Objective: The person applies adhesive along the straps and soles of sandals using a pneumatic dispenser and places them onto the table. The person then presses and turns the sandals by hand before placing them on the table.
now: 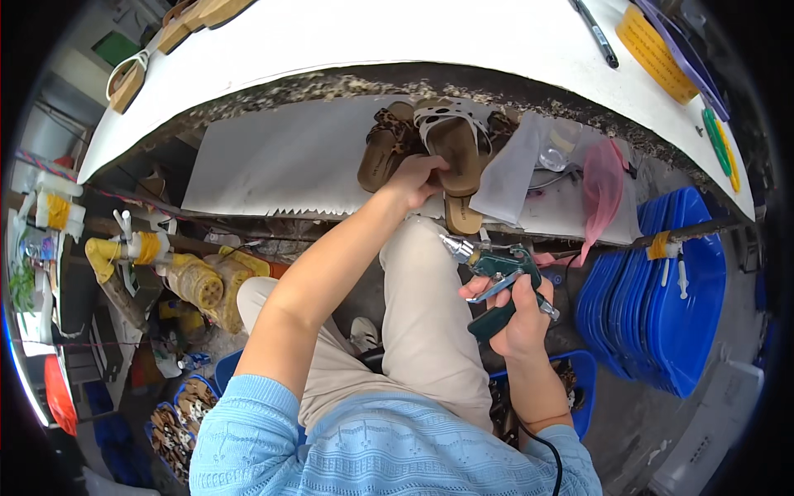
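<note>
My left hand (pixel 418 178) reaches onto the shelf under the white tabletop, its fingers closed on the side of a brown-soled sandal (pixel 457 157) with a white, dark-spotted strap. Below its heel shows the end of another brown sole (pixel 463 217). Just left of it lies a leopard-print sandal (pixel 378 159), and part of another leopard strap (pixel 502 124) shows behind to the right. In front of my right knee, my right hand (pixel 521 318) grips a dark green spray gun (pixel 500 263) with a metal nozzle pointing toward the sandals. A black cord or hose runs along my right forearm.
Above the shelf spans the white tabletop (pixel 331 33), its front edge rough, holding a pen (pixel 597 35) and yellow tape (pixel 653 54). A pink bag (pixel 604 186) hangs over the shelf's right part. Stacked blue bins (pixel 662 298) stand right; sandal-filled baskets (pixel 197 405) stand lower left.
</note>
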Demonstrator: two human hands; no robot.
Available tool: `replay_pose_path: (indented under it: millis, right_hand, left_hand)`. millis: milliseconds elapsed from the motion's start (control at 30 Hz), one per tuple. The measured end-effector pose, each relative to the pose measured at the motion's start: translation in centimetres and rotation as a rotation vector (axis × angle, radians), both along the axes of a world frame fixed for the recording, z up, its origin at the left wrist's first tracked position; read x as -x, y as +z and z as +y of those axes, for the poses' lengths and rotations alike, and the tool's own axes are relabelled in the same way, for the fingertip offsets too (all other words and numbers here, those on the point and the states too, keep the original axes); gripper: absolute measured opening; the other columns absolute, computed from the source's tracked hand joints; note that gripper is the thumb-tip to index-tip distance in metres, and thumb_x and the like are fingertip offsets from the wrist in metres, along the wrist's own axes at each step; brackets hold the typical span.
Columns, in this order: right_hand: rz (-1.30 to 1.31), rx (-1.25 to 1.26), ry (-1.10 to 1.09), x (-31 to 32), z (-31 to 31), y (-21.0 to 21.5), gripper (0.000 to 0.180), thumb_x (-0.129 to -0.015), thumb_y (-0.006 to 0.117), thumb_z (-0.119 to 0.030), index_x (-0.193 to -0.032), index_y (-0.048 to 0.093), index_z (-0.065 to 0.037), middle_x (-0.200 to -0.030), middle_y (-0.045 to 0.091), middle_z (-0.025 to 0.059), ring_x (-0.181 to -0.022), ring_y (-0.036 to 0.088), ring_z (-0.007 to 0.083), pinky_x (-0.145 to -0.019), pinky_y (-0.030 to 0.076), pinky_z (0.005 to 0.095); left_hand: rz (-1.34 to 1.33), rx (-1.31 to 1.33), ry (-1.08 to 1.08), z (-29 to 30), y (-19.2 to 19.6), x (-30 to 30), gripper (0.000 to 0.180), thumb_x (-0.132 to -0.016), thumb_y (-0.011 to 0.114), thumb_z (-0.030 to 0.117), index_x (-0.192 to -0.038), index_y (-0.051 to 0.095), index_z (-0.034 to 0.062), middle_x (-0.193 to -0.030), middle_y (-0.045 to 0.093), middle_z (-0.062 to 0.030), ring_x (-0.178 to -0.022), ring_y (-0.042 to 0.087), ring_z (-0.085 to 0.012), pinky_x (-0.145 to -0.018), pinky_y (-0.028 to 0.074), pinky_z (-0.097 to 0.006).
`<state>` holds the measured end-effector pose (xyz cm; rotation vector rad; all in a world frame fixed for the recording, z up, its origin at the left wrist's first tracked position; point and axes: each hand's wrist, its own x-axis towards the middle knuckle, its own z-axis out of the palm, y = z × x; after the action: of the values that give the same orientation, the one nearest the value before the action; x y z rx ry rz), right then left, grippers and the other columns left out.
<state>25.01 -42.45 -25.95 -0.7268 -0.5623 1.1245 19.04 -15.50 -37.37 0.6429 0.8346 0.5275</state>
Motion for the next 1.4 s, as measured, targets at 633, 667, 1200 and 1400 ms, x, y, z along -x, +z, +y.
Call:
replay_pose_path:
  millis: [633,667,1200,1400]
  right_hand:
    - [-1.175,-0.508,-0.103,7.8,-2.6,6.5,0.038,-0.071,0.089,-0.014,-0.075,0.055,0.001,-0.086,0.067,0.0179,-0.071,0.064,0.0276,-0.062,0.048,0.0361]
    - [-1.251,-0.528,-0.108,8.6,-2.5,7.0,0.040,-0.067,0.092,-0.015,-0.076,0.057,0.001,-0.087,0.068,0.0172,-0.072,0.064,0.0271,-0.064,0.048,0.0353]
    - [-1.527,-0.607,-0.163,15.4,-1.7,8.4,0.039,-0.066,0.091,-0.016,-0.079,0.058,-0.001,-0.091,0.067,0.0141,-0.075,0.064,0.0261,-0.066,0.046,0.0370]
    - [-1.626,-0.609,-0.180,15.3,-2.2,8.9,0.040,-0.063,0.092,-0.017,-0.077,0.058,-0.001,-0.088,0.067,0.0112,-0.073,0.063,0.0235,-0.066,0.043,0.0339]
  left_hand:
    - [-0.554,-0.170,0.342,-19.3,13.9,22.0,0.117,-0.075,0.053,0.086,-0.152,0.030,0.0013,-0.149,0.040,-0.0272,-0.135,0.045,-0.0403,-0.113,0.041,-0.050]
    - [-0.516,-0.244,0.321,-19.8,13.8,23.2,0.115,-0.077,0.053,0.085,-0.151,0.030,0.0000,-0.147,0.042,-0.0281,-0.131,0.049,-0.0392,-0.110,0.044,-0.049]
    - [-0.438,-0.547,0.449,-24.1,17.3,26.9,0.124,-0.072,0.036,0.096,-0.149,0.033,-0.0012,-0.141,0.049,-0.0260,-0.123,0.057,-0.0338,-0.103,0.049,-0.043]
    - [-0.391,-0.579,0.431,-24.2,17.5,26.9,0.127,-0.070,0.034,0.098,-0.150,0.032,-0.0017,-0.142,0.048,-0.0269,-0.124,0.057,-0.0342,-0.104,0.048,-0.044]
